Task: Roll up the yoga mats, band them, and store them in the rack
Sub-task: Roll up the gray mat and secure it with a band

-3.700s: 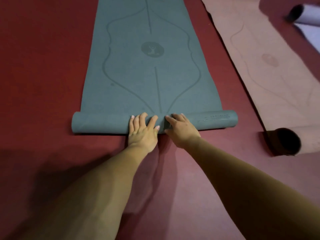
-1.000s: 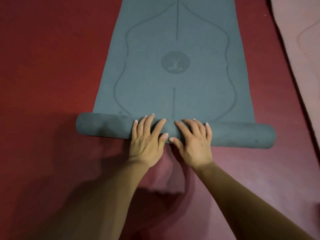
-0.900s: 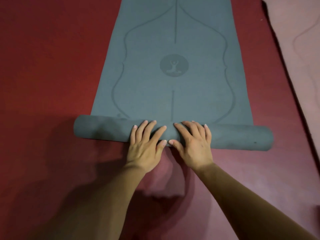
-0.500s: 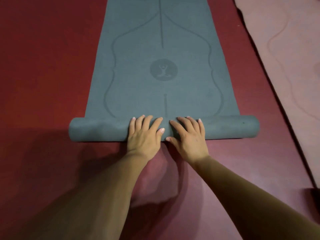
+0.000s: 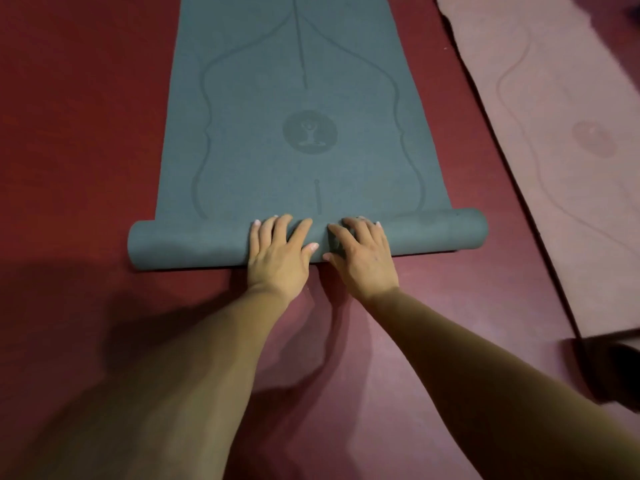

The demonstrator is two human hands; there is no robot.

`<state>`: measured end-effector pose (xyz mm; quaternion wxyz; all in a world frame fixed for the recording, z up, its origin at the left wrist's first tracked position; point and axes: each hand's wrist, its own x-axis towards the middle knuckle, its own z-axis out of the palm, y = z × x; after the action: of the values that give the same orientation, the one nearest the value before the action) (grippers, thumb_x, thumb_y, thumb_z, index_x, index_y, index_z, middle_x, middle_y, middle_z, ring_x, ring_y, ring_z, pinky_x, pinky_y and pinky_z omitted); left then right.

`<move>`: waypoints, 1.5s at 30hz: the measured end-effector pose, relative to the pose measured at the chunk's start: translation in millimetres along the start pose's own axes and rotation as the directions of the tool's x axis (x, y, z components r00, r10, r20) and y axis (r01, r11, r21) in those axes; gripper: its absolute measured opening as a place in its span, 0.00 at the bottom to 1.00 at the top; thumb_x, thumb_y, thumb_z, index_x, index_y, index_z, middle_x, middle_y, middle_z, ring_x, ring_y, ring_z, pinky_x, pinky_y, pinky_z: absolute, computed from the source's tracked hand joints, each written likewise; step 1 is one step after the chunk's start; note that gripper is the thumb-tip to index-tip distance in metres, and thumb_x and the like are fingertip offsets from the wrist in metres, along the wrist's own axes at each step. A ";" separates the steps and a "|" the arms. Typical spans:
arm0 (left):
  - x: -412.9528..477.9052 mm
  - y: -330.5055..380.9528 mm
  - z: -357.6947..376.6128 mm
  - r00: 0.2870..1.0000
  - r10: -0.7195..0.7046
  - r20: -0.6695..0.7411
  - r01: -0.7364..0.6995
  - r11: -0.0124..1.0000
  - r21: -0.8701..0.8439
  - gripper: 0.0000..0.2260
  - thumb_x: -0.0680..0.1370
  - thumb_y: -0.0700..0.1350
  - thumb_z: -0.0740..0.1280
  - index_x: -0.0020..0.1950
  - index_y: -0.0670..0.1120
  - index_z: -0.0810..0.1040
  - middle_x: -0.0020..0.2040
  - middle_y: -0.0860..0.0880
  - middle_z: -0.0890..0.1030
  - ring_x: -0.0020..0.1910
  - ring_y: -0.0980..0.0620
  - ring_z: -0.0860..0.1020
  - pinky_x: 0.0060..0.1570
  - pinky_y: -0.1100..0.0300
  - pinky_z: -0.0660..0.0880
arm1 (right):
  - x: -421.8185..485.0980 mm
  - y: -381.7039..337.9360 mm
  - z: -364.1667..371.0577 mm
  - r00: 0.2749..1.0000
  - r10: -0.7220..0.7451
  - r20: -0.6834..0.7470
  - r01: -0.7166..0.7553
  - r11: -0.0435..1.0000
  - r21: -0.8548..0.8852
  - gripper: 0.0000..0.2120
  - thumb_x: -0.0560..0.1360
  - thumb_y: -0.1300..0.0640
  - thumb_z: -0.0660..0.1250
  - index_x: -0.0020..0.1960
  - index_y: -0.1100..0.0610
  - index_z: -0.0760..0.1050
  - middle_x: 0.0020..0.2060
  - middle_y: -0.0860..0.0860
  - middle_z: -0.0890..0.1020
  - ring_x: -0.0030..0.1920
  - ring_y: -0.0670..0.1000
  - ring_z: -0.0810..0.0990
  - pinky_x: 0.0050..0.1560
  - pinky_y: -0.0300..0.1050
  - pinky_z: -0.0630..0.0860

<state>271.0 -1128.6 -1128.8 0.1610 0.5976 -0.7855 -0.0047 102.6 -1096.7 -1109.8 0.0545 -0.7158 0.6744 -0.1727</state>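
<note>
Palms down, the left hand and right hand rest side by side on the middle of the roll, fingers straight and spread over its top, pressing rather than clutching. The roll lies crosswise on the red floor, and the flat rest of the grey mat stretches straight ahead, so I'd judge the push goes forward.

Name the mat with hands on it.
The teal mat: left hand and right hand rest on its rolled end; the pink mat lies untouched.
</note>
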 end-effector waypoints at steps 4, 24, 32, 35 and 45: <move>1.0 0.9 -2.2 1.000 0.000 0.003 0.000 0.999 0.032 0.24 0.79 0.58 0.56 0.70 0.49 0.76 0.67 0.42 0.77 0.68 0.40 0.72 0.74 0.43 0.54 | 10.6 -0.5 -7.0 0.999 0.003 0.053 -0.003 1.000 0.006 0.24 0.73 0.51 0.76 0.66 0.56 0.77 0.62 0.55 0.78 0.66 0.61 0.73 0.73 0.64 0.62; 49.6 -15.6 6.4 0.994 0.072 -0.084 -0.063 0.993 0.098 0.22 0.80 0.56 0.58 0.71 0.51 0.75 0.68 0.44 0.76 0.65 0.43 0.72 0.68 0.43 0.62 | 52.5 15.8 25.1 0.991 -0.026 -0.128 0.034 0.998 0.060 0.24 0.80 0.38 0.61 0.66 0.52 0.78 0.62 0.52 0.78 0.65 0.57 0.74 0.76 0.57 0.57; 47.9 -9.7 14.1 0.999 0.031 -0.029 -0.027 0.988 0.150 0.20 0.79 0.54 0.57 0.69 0.53 0.77 0.67 0.46 0.77 0.64 0.42 0.71 0.67 0.42 0.61 | 59.2 16.9 26.7 0.987 -0.037 -0.154 0.047 0.997 0.061 0.23 0.80 0.40 0.64 0.68 0.54 0.77 0.62 0.53 0.77 0.66 0.57 0.74 0.78 0.54 0.52; 57.3 -11.1 12.0 0.999 0.046 -0.008 -0.045 0.988 0.148 0.20 0.79 0.53 0.57 0.68 0.53 0.77 0.66 0.46 0.77 0.63 0.42 0.72 0.65 0.42 0.62 | 57.2 15.9 27.9 0.985 -0.016 -0.174 0.028 0.997 0.067 0.24 0.80 0.41 0.65 0.67 0.57 0.77 0.62 0.55 0.77 0.67 0.59 0.73 0.78 0.57 0.54; 58.4 -5.1 14.3 0.998 -0.062 -0.025 0.065 0.990 0.129 0.20 0.80 0.54 0.57 0.70 0.54 0.75 0.67 0.44 0.75 0.66 0.43 0.69 0.71 0.42 0.60 | 91.8 18.6 27.7 0.988 0.006 -0.157 0.006 0.997 0.077 0.24 0.80 0.39 0.62 0.65 0.55 0.79 0.59 0.54 0.78 0.62 0.58 0.76 0.77 0.57 0.59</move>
<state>258.4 -1187.6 -1128.9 0.1298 0.6315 -0.7630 0.0475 96.7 -1192.9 -1125.5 0.0289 -0.6972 0.6696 -0.2545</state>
